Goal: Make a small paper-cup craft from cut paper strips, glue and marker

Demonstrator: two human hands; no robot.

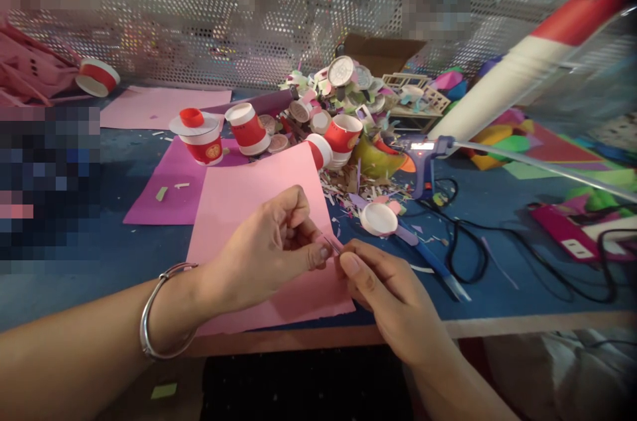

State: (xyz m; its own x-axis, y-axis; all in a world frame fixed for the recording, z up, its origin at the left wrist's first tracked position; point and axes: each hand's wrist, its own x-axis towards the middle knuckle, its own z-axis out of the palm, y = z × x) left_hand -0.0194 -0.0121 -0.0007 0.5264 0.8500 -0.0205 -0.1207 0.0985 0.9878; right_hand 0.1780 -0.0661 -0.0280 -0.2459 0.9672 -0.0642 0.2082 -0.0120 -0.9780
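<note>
Over a pink paper sheet (249,202), my left hand (266,252) and my right hand (391,288) meet fingertip to fingertip. A thin, dark, narrow sliver (331,243) stretches between them, too small to identify. My right thumb and index finger pinch one end of it. The thumb and fingers of my left hand are closed at the other end. A silver bangle (145,321) circles my left wrist. To the right of the pink sheet are a small white cup-like piece (379,218) and a blue cutter-like tool (438,265).
Red-and-white paper cups (246,130) stand behind the pink sheet, one capped by a clear disc. A purple sheet (169,188) lies at left. Paper scraps and a glue gun (424,159) sit at right, its black cord (468,235) looping across the table. A perforated metal screen (199,22) stands behind.
</note>
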